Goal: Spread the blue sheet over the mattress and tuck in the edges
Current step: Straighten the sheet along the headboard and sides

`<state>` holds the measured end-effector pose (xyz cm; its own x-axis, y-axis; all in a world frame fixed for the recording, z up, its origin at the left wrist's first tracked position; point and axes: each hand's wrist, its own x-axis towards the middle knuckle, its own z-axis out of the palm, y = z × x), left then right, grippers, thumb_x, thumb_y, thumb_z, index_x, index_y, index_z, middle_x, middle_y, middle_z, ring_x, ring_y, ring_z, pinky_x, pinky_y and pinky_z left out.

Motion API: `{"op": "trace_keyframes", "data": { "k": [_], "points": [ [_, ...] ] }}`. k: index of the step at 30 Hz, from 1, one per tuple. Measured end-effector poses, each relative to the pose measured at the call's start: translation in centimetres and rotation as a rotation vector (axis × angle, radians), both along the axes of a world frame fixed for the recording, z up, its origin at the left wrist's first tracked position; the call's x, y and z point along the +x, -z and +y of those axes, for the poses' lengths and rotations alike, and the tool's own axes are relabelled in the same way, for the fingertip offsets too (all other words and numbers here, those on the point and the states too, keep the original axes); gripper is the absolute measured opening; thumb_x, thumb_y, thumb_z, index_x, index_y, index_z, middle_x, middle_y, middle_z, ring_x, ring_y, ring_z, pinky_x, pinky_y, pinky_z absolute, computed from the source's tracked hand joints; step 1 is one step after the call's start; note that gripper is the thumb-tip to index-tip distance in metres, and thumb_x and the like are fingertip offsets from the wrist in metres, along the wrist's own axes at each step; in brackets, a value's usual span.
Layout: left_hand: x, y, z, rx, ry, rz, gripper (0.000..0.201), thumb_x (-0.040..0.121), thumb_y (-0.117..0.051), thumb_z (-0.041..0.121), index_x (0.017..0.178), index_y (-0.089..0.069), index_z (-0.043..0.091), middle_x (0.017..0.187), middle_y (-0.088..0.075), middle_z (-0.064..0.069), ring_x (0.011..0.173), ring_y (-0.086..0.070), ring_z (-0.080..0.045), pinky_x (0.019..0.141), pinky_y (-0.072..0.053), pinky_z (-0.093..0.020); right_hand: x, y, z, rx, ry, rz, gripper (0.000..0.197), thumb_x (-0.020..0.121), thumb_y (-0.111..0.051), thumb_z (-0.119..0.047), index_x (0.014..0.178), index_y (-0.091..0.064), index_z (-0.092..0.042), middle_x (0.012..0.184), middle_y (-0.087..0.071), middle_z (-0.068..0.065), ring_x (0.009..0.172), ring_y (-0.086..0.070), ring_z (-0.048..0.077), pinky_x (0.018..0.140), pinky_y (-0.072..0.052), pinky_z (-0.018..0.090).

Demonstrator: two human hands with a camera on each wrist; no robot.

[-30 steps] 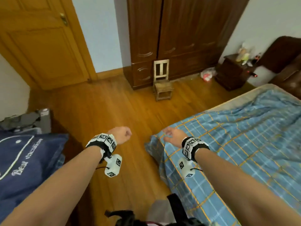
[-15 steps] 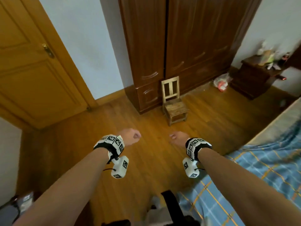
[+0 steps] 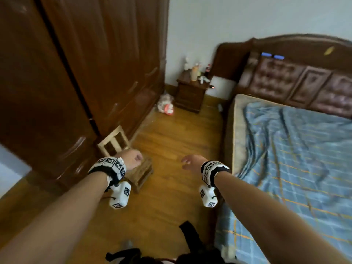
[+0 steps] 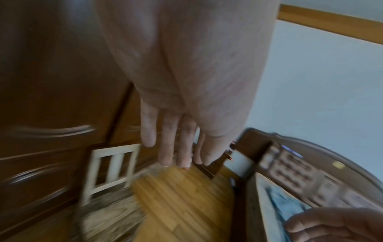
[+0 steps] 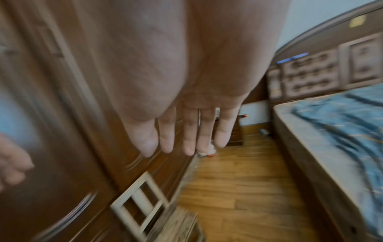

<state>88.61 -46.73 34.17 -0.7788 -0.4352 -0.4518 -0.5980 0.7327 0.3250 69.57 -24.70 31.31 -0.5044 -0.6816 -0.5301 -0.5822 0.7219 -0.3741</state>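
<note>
Head view: I see both hands held out over the wooden floor [image 3: 167, 141], touching nothing. Left hand [image 3: 133, 161] looks loosely curled here, but the left wrist view shows its fingers [image 4: 165, 139] hanging fairly straight and relaxed, holding nothing. Right hand [image 3: 192, 164] is released too, fingers [image 5: 188, 135] stretched out and slightly spread in the right wrist view.

Blue sheet [image 3: 297, 159] lies to the right of the right fingers, well apart from them, spread over the mattress [image 3: 238, 119] but rumpled, with long creases. It stops short of the near side and the head end, so a strip of bare mattress shows along both. Near the bottom corner the sheet hangs over the mattress edge.

Small wooden chair [image 3: 122, 147] stands just beyond and below the left fingers, against the dark wardrobe [image 3: 85, 73]. Nightstand [image 3: 190, 94] with bottles sits far ahead of both hands, next to the padded headboard [image 3: 297, 82]. Both wrist views are motion-blurred.
</note>
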Motion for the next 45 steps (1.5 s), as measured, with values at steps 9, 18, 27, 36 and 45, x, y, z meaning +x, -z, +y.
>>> {"op": "trace_keyframes", "data": {
  "k": [9,18,27,36,45],
  "points": [
    [-29.5,-2.8,-0.9,0.056,0.599,0.120,0.023,0.094,-0.055,0.028,0.114,-0.066,0.025,0.114,-0.068,0.004,0.102,-0.063,-0.017,0.085,-0.049,-0.026,-13.2,-1.2,4.7,0.013,0.646,0.050,0.037,0.091,-0.059,-0.031,0.125,-0.063,-0.019,0.125,-0.065,0.003,0.116,-0.060,0.023,0.098,-0.046,0.029],
    [-52.8,1.3,-4.3,-0.092,0.773,0.052,0.022,0.092,-0.053,0.033,0.110,-0.066,0.034,0.115,-0.066,0.012,0.104,-0.062,-0.014,0.085,-0.051,-0.030,-33.2,6.8,2.3,0.007,0.777,-0.075,0.042,0.090,-0.060,-0.031,0.130,-0.060,-0.019,0.133,-0.060,0.001,0.121,-0.057,0.022,0.102,-0.044,0.027],
    [-76.6,3.1,-10.4,-0.135,0.728,-0.013,0.019,0.092,-0.049,0.037,0.105,-0.062,0.041,0.113,-0.066,0.016,0.096,-0.063,-0.010,0.078,-0.054,-0.029,-59.8,6.6,-3.9,-0.019,0.720,-0.073,0.042,0.086,-0.062,-0.031,0.127,-0.061,-0.022,0.128,-0.064,0.001,0.116,-0.060,0.024,0.099,-0.047,0.031],
    [-108.4,7.6,-7.6,-0.105,0.960,-0.045,0.021,0.093,-0.051,0.036,0.111,-0.062,0.037,0.119,-0.065,0.011,0.105,-0.063,-0.016,0.083,-0.051,-0.030,-83.5,10.5,-1.5,0.041,1.009,-0.099,0.039,0.089,-0.059,-0.031,0.128,-0.061,-0.023,0.130,-0.062,0.001,0.121,-0.057,0.024,0.101,-0.044,0.032],
    [-135.1,9.1,1.2,-0.178,1.265,-0.169,0.028,0.094,-0.049,0.032,0.120,-0.058,0.029,0.130,-0.057,0.000,0.118,-0.056,-0.023,0.098,-0.047,-0.040,-98.8,12.3,1.3,-0.038,1.387,-0.235,0.039,0.088,-0.064,-0.033,0.125,-0.062,-0.023,0.123,-0.066,0.000,0.113,-0.061,0.021,0.097,-0.048,0.030]
  ]
}}
